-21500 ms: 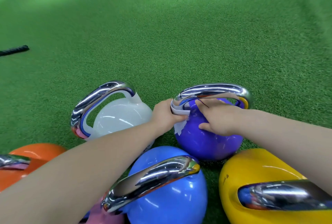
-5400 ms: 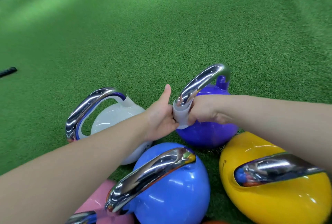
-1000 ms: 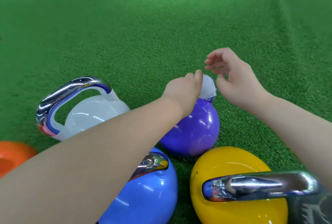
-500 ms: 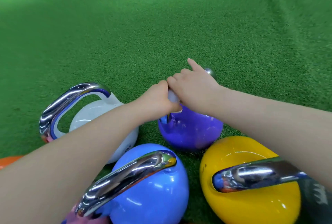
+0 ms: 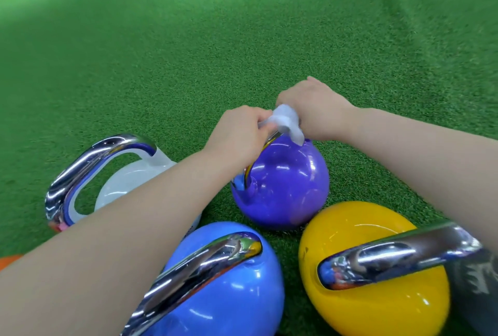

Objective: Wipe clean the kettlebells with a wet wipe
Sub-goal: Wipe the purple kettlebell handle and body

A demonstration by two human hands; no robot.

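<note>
A purple kettlebell (image 5: 285, 187) stands on green turf in the middle of the view. Its chrome handle is mostly hidden under both hands. My left hand (image 5: 237, 133) grips the near part of the handle. A white wet wipe (image 5: 287, 123) is wrapped over the top of the handle between the hands. My right hand (image 5: 315, 109) is curled around the handle's far part, next to the wipe; whether it also holds the wipe I cannot tell.
Around it stand a white kettlebell (image 5: 126, 184) at left, a light-blue one (image 5: 231, 287) in front, and a yellow one (image 5: 377, 268) at right. An orange one (image 5: 8, 261) peeks in at the left edge. Green turf (image 5: 242, 39) stretches beyond.
One second ago my right hand hovered open above the turf; it came down and closed on the purple kettlebell's handle. The wipe now shows between the hands.
</note>
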